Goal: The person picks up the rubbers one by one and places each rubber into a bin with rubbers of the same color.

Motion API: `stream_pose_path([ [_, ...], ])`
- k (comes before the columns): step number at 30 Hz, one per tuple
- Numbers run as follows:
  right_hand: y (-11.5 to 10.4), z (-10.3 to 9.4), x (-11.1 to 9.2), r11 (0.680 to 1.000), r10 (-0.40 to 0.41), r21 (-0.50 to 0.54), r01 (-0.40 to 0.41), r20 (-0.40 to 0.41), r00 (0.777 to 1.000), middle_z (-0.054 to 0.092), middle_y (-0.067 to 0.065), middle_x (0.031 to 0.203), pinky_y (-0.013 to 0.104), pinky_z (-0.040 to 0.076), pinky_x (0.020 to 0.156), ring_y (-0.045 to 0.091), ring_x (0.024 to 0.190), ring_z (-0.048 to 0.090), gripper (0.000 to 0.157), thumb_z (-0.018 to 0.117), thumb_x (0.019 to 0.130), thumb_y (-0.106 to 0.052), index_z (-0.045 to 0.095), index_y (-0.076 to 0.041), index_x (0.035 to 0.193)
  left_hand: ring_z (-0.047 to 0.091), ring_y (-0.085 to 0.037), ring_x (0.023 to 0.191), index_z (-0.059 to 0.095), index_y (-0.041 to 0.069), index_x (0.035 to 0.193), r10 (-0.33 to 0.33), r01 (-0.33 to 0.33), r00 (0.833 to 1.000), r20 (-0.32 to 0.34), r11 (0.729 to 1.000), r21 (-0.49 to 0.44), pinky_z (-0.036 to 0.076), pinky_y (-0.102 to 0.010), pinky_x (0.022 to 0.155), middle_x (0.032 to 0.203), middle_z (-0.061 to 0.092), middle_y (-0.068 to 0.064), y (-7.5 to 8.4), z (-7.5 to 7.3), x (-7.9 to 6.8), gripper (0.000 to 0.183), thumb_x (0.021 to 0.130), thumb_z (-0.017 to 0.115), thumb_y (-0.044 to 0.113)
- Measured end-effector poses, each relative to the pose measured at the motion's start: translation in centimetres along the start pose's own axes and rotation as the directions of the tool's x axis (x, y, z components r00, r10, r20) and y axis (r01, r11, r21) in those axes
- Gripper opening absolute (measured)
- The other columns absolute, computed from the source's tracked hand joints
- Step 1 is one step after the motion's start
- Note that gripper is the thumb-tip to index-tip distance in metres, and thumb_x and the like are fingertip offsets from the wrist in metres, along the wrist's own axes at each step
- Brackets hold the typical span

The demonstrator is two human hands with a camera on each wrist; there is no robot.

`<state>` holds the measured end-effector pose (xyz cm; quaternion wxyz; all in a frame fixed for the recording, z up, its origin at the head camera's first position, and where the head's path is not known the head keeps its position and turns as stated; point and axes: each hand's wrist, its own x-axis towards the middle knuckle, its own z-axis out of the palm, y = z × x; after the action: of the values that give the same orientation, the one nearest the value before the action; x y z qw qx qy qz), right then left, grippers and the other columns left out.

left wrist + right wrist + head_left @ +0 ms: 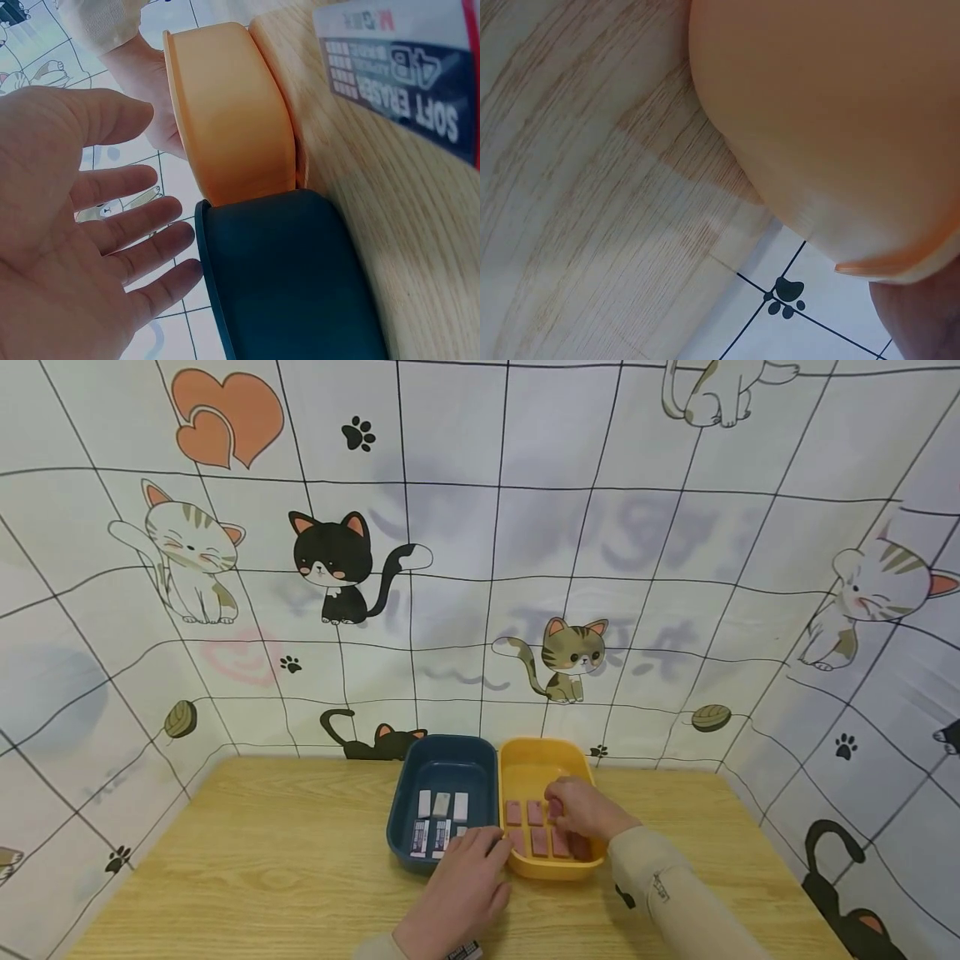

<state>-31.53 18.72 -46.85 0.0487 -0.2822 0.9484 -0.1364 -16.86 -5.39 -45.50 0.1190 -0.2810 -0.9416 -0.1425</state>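
My right hand (592,810) reaches into the yellow tray (543,870) and pinches a small pink eraser (555,808) between fingertips and thumb. Several more pink erasers (538,842) lie in rows there. The left hand (467,885) hovers over the near right corner of the blue tray (405,860), fingers extended and holding nothing; its palm and spread fingers show in the left wrist view. Inside the blue tray are plain white erasers (461,807) and sleeved ones (420,838), some hidden by the left hand. The right wrist view catches only part of the right hand (922,315).
Both trays stand side by side on a wooden table (247,852), close to a cat-print cloth backdrop (457,552). A sleeved eraser (465,952) lies near the front, partly behind the left wrist; a box-like 4B eraser sleeve (401,71) looms large in the left wrist view.
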Motion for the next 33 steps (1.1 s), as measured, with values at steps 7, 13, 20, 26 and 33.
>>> stream_pose_path([
  [7, 0.2, 0.3, 0.2, 0.999, -0.031, -0.017, 0.031, -0.005, 0.999, 0.058, -0.001, 0.091, 0.036, 0.052, 0.076, 0.016, 0.083, 0.052, 0.020, 0.080, 0.087, -0.003, 0.069, -0.007, 0.103, 0.054, -0.020, 0.119, 0.063, 0.011, 0.132, 0.014, -0.014, 1.000, -0.022, 1.000, 0.018, 0.048, -0.043, 0.103, 0.128, 0.060, -0.002, 0.0, 0.0, -0.1, 0.038, 0.095, 0.066, 0.020],
  [13, 0.2, 0.7, 0.0, 0.997, -0.068, -0.038, 0.067, -0.035, 0.997, 0.054, -0.005, 0.086, 0.029, 0.049, 0.071, 0.012, 0.077, 0.049, 0.010, 0.073, 0.093, -0.003, 0.067, -0.011, 0.098, 0.053, -0.020, 0.121, 0.061, 0.011, 0.136, -0.003, 0.003, 1.000, 0.004, 1.000, 0.006, 0.047, -0.045, 0.106, 0.131, 0.059, -0.002, 0.1, -0.3, -0.2, 0.042, 0.096, 0.065, 0.020],
  [20, 0.0, 0.6, -0.1, 1.000, 0.017, -0.008, -0.018, -0.004, 1.000, 0.059, -0.003, 0.092, 0.036, 0.055, 0.080, 0.014, 0.082, 0.053, 0.018, 0.078, 0.089, -0.004, 0.070, -0.010, 0.104, 0.053, -0.020, 0.122, 0.062, 0.013, 0.135, -0.007, 0.007, 1.000, 0.018, 1.000, 0.000, 0.048, -0.046, 0.106, 0.131, 0.058, -0.001, 0.0, -0.4, -0.2, 0.038, 0.098, 0.064, 0.022],
  [26, 0.0, 0.1, -0.7, 0.998, 0.067, 0.019, -0.066, -0.019, 0.998, 0.067, 0.005, 0.111, 0.046, 0.055, 0.097, 0.021, 0.102, 0.063, 0.020, 0.077, 0.092, -0.011, 0.071, -0.007, 0.111, 0.054, -0.019, 0.120, 0.062, 0.014, 0.134, 0.016, -0.016, 1.000, -0.003, 1.000, 0.019, 0.050, -0.045, 0.102, 0.131, 0.058, -0.001, -0.1, -0.5, -0.4, 0.037, 0.098, 0.064, 0.024],
  [33, -1.0, -1.4, -2.7, 0.993, 0.088, 0.093, -0.078, -0.109, 0.990, 0.067, 0.010, 0.117, 0.052, 0.054, 0.097, 0.032, 0.108, 0.065, 0.020, 0.071, 0.091, -0.005, 0.070, -0.003, 0.111, 0.054, -0.020, 0.122, 0.062, 0.012, 0.135, 0.027, -0.026, 1.000, -0.012, 0.999, 0.031, 0.051, -0.048, 0.102, 0.133, 0.058, -0.001, -0.4, -0.8, -1.1, 0.038, 0.099, 0.065, 0.024],
])
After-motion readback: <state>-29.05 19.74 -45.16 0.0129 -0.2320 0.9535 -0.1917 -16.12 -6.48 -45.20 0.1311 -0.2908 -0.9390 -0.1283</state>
